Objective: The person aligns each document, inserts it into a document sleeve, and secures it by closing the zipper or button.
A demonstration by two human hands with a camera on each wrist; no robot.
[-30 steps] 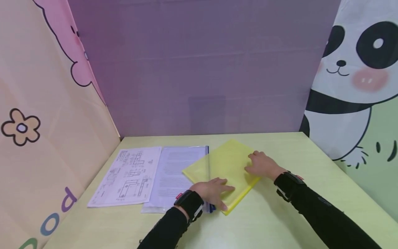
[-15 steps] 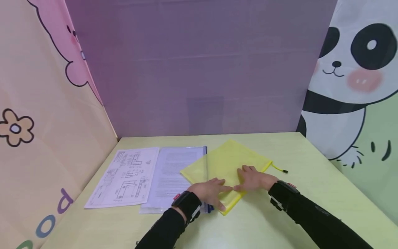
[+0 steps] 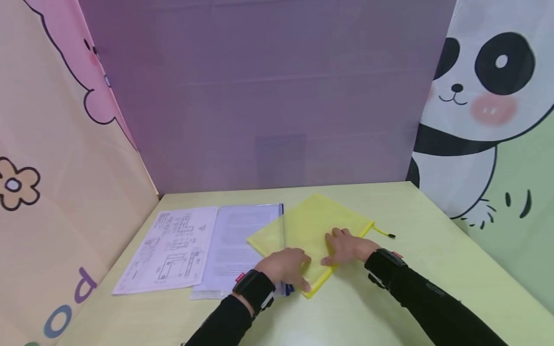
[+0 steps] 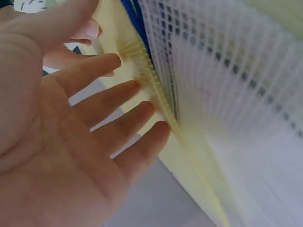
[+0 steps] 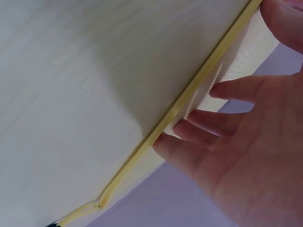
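Observation:
A yellow translucent zip pouch (image 3: 318, 221) lies askew on the table, its right corner carrying a yellow zip pull (image 3: 384, 232) with a dark tip. My left hand (image 3: 283, 266) rests at the pouch's near corner, fingers spread and lightly bent. On the zip-edge side, my right hand (image 3: 344, 247) touches the pouch, its fingertips just inside the yellow zip edge (image 5: 182, 99) in the right wrist view. Partly under the pouch lies a clear mesh document bag (image 3: 242, 240) with a blue zip side and printed sheets inside. In the left wrist view its white mesh (image 4: 227, 61) shows beside the fingers.
A sheet with technical drawings (image 3: 169, 250) lies at the left, beside the clear bag. Behind the pale table (image 3: 346, 312) stands a purple backdrop (image 3: 268, 96). Side panels bear a panda (image 3: 489, 110) at right and a flower (image 3: 17, 184) at left.
My right hand has slid from the pouch's right corner along the zip edge toward my left hand, uncovering the zip pull. The left fingers have drawn in slightly. The head view has shifted a little.

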